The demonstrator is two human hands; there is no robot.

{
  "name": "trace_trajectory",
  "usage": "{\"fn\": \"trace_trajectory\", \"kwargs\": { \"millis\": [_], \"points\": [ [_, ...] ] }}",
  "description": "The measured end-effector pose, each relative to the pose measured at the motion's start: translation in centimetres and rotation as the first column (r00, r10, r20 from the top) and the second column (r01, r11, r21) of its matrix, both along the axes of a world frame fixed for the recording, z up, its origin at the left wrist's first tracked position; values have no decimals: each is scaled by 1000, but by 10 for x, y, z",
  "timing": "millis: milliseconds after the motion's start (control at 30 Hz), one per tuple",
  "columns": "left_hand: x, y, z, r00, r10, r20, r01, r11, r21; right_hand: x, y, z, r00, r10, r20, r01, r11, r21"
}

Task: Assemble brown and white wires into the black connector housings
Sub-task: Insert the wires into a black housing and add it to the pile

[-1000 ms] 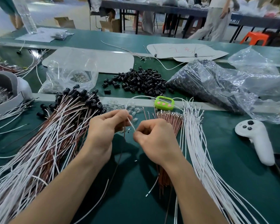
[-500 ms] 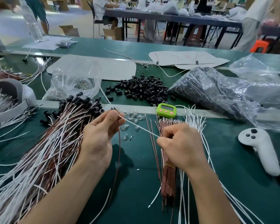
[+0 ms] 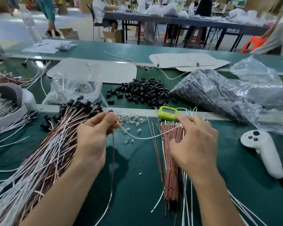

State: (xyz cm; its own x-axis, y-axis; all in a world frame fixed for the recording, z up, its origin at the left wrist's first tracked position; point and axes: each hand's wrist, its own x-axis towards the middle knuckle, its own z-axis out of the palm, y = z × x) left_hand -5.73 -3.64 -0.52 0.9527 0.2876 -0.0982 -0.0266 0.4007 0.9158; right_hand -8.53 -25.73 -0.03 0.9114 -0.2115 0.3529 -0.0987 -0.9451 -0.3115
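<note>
On the green surface (image 3: 137, 190), left of centre, a small black housing (image 3: 110, 110) is being pinched by the left hand (image 3: 95, 137), thin white wire (image 3: 137, 137) and brown wire (image 3: 113, 160) trailing. Right hand (image 3: 193, 144) is being spread, gripping nothing, over the banded brown bundle (image 3: 170, 181); one crimped tip should be singled out, not several.

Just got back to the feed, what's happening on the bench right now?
The left hand pinches a white wire and a hanging brown wire, with a small black housing at its fingertips. The right hand lies with spread fingers on the tied bundle of brown wires. A pile of wires capped with black housings lies to the left.
</note>
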Motion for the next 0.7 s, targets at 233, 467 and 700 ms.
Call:
{"fn": "trace_trajectory", "kwargs": {
  "millis": [233, 467, 700],
  "points": [
    [-12, -32, -6, 983, -178, 50, 174, 982, 79, -5, 60, -18, 895, 424, 136, -424, 718, 551],
    [-3, -19, -9, 998, -68, -7, 68, 997, -35, -2, 53, -18, 933, 356, 58, -337, 804, 490],
    [0, -8, -8, 998, -57, 17, 58, 998, -13, -9, 44, -15, 954, 271, -131, -239, 946, 217]
  ]
}}
